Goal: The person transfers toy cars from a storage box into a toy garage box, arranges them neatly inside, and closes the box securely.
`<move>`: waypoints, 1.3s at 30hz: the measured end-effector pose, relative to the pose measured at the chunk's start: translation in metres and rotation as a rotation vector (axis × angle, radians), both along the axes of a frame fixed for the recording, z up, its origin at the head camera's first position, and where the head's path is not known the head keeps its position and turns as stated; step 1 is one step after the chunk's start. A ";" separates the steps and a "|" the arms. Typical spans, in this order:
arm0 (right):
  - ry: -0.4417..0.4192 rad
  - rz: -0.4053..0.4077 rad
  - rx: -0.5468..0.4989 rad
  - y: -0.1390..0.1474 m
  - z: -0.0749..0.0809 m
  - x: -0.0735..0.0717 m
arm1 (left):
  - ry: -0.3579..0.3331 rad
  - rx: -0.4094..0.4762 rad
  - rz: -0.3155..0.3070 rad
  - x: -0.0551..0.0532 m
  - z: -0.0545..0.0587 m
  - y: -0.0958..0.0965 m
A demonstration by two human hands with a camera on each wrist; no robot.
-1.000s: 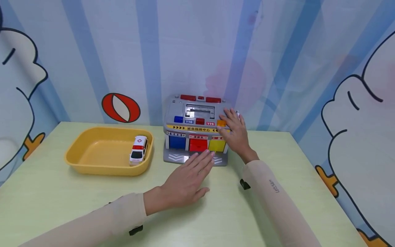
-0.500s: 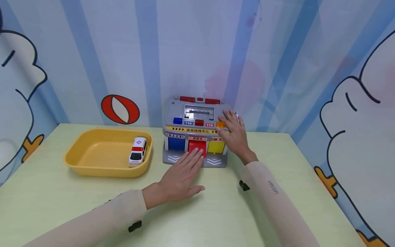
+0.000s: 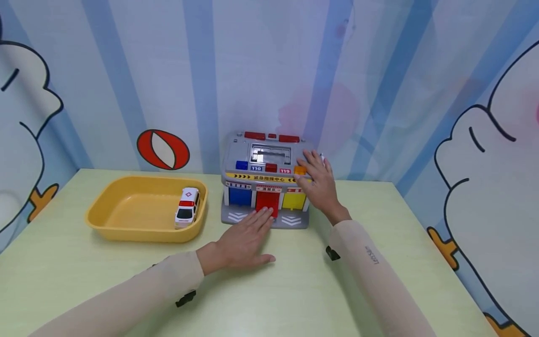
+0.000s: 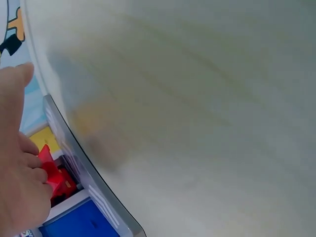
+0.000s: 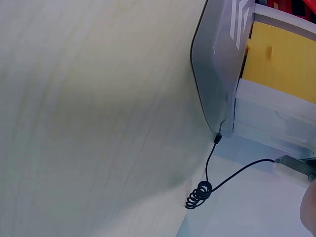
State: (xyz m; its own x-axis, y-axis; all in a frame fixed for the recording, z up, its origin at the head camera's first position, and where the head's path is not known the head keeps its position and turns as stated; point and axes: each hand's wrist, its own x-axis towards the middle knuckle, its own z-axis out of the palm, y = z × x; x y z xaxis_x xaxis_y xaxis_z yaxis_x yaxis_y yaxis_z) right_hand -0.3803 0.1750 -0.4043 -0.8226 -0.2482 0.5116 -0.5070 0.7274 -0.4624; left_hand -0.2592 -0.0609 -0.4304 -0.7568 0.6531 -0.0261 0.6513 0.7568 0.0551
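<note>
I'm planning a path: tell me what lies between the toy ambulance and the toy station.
The head view shows the tray's right wall beside the toy ambulance, then a strip of bare table reaching the toy station.

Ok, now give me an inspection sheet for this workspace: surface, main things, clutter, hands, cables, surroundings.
Surface: pale green table; no spills seen.
Main things: toy station upright; red door tilted outward, a red object behind it; blue door and yellow door closed.
Clutter: yellow tray left of the station, toy ambulance inside at its right end.
Hands: left hand has fingertips at the red door; right hand rests on the roof's right end, beside the orange button.
Cables: black coiled cord at the station's right side.
Surroundings: striped, cartoon-printed backdrop behind the table.
</note>
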 end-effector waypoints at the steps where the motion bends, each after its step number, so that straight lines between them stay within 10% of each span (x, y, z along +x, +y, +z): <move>1: -0.001 0.001 0.000 0.000 0.000 0.000 | -0.003 -0.008 -0.004 -0.002 -0.001 0.000; 39: -0.013 0.017 -0.020 0.002 0.000 0.000 | -0.049 -0.161 -0.097 -0.036 0.000 -0.008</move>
State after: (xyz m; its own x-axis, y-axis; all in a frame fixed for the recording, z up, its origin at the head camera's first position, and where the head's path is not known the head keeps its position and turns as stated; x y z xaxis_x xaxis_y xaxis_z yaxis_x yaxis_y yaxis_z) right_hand -0.3800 0.1770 -0.4043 -0.8252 -0.2519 0.5055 -0.5127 0.7096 -0.4833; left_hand -0.2956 -0.0692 -0.4306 -0.6856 0.7075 -0.1715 0.7212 0.6922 -0.0278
